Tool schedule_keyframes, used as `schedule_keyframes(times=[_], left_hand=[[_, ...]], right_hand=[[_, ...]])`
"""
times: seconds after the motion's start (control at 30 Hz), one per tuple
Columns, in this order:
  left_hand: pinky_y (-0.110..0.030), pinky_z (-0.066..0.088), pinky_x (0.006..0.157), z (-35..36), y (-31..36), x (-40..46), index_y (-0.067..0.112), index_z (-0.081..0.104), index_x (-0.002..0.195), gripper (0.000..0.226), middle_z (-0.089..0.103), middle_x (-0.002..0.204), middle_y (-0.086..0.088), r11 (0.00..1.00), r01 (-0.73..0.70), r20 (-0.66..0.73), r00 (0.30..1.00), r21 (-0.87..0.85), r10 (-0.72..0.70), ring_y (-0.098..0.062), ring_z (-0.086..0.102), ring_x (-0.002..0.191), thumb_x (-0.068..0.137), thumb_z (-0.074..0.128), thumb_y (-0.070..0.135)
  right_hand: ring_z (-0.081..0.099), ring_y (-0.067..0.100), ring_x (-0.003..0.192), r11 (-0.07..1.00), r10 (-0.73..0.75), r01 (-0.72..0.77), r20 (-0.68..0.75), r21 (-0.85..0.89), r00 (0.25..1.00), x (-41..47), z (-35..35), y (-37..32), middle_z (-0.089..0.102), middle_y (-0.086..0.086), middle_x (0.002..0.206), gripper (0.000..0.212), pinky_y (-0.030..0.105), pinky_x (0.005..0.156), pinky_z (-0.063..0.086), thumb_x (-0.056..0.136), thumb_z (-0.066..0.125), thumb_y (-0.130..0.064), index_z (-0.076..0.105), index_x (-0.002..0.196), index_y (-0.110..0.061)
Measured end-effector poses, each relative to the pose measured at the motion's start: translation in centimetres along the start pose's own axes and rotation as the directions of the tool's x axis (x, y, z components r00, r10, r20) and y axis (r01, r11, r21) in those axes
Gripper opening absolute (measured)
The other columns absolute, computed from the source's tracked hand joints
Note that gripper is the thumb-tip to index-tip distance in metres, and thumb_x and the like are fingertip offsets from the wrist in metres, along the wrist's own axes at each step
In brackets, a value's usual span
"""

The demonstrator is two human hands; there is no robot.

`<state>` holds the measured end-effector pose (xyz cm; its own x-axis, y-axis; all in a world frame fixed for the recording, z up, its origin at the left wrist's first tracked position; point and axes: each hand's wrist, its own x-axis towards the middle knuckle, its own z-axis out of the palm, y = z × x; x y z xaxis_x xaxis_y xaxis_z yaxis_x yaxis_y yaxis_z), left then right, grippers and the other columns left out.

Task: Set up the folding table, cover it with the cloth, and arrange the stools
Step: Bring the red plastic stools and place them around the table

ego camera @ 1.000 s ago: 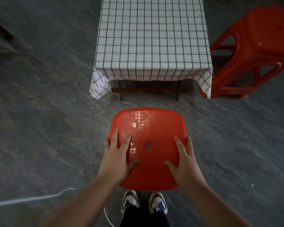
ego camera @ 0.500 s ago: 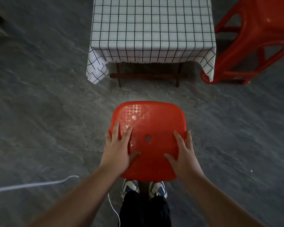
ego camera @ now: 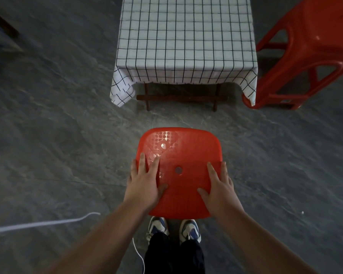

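1. The square red plastic stool with a small hole in the middle of its seat [ego camera: 179,171] sits in the lower centre of the frame, straight below the low folding table under a white cloth with a black grid [ego camera: 186,40]. A strip of grey floor lies between the stool's far edge and the table's near edge; they are apart, not touching.

2. The left hand [ego camera: 145,184] lies flat on the seat's left part, its fingers [ego camera: 153,165] straight and slightly spread, pointing up the frame toward the table, thumb out to the side. The right hand [ego camera: 221,188] mirrors it on the right part, fingers [ego camera: 213,172] straight and slightly apart, the outer ones reaching over the seat's right edge. Neither hand curls round the seat as far as can be seen; both rest on top.

3. The seat is roughly square, so it has no clear long axis. Both hands are equally near; the table lies directly ahead of the fingertips. My judgement is that the next move is a straight push or carry forward toward the table's near side.

4. Count: two red stools, the one under the hands and a second red plastic stool [ego camera: 309,52] at the upper right, just beside the table's right edge. One table, one cloth draped on the surface with corners hanging. Two hands. Two blue-and-white shoes [ego camera: 189,228] below the seat. One white cable [ego camera: 44,224] on the floor at lower left.
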<state>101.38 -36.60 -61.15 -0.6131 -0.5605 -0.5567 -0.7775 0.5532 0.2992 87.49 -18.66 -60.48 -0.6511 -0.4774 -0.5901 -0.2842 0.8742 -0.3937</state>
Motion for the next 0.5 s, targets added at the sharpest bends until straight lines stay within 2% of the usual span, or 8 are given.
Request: schedule_keyframes(times=[0.1, 0.2, 0.3, 0.4, 0.5], left_hand=[[-0.055, 0.017, 0.121, -2.6, 0.6, -2.2, 0.038, -0.001, 0.155, 0.073, -0.007, 0.166, -0.005, 1.000, -0.023, -0.051, 0.998, -0.018, 0.022, -0.032, -0.007, 0.152, 0.098, 0.042, 0.053], [-0.053, 0.020, 0.120, -7.4, 1.3, -5.7, 0.033, 0.010, 0.156, 0.066, 0.013, 0.165, -0.006, 0.998, -0.063, -0.088, 0.994, -0.019, 0.061, -0.033, 0.003, 0.152, 0.098, 0.039, 0.048], [-0.052, 0.025, 0.118, -13.6, 2.2, -10.3, 0.027, 0.022, 0.154, 0.068, 0.032, 0.158, -0.007, 0.992, -0.118, -0.135, 0.983, 0.046, 0.123, -0.034, 0.021, 0.148, 0.093, 0.027, 0.056], [-0.053, 0.028, 0.116, -19.3, 3.3, -15.7, 0.022, 0.029, 0.153, 0.078, 0.039, 0.155, -0.007, 0.991, -0.118, -0.186, 0.974, 0.061, 0.128, -0.037, 0.027, 0.146, 0.084, 0.020, 0.055], [-0.052, 0.026, 0.117, -23.2, 4.9, -21.4, 0.023, 0.027, 0.155, 0.073, 0.038, 0.156, -0.006, 0.986, -0.122, -0.202, 0.969, 0.111, 0.143, -0.035, 0.026, 0.147, 0.087, 0.027, 0.051]], right_hand=[[0.009, 0.024, 0.151, 0.995, -0.074, 0.072, -0.024, -0.069, 0.997, -2.0, -2.3, -1.4, -0.011, -0.006, 0.165, 0.079, 0.048, 0.115, 0.035, 0.094, 0.057, -0.042, 0.008, 0.156, -0.035], [0.004, 0.021, 0.152, 0.985, -0.143, 0.140, -0.030, -0.104, 0.989, -5.7, -6.4, -4.1, -0.002, -0.003, 0.166, 0.074, 0.045, 0.120, 0.025, 0.096, 0.054, -0.041, 0.012, 0.156, -0.031], [0.001, 0.021, 0.153, 0.968, -0.204, 0.199, -0.018, -0.154, 0.979, -10.4, -11.5, -7.3, 0.003, -0.002, 0.167, 0.071, 0.043, 0.122, 0.018, 0.098, 0.049, -0.042, 0.013, 0.157, -0.029], [0.005, 0.024, 0.152, 0.953, -0.264, 0.254, -0.042, -0.162, 0.964, -15.3, -16.3, -9.9, 0.009, 0.001, 0.166, 0.068, 0.044, 0.122, 0.019, 0.098, 0.047, -0.042, 0.017, 0.157, -0.026], [0.008, 0.025, 0.152, 0.934, -0.313, 0.296, -0.062, -0.198, 0.948, -19.8, -20.1, -11.3, 0.015, 0.005, 0.165, 0.067, 0.044, 0.122, 0.018, 0.098, 0.047, -0.040, 0.020, 0.156, -0.022]])
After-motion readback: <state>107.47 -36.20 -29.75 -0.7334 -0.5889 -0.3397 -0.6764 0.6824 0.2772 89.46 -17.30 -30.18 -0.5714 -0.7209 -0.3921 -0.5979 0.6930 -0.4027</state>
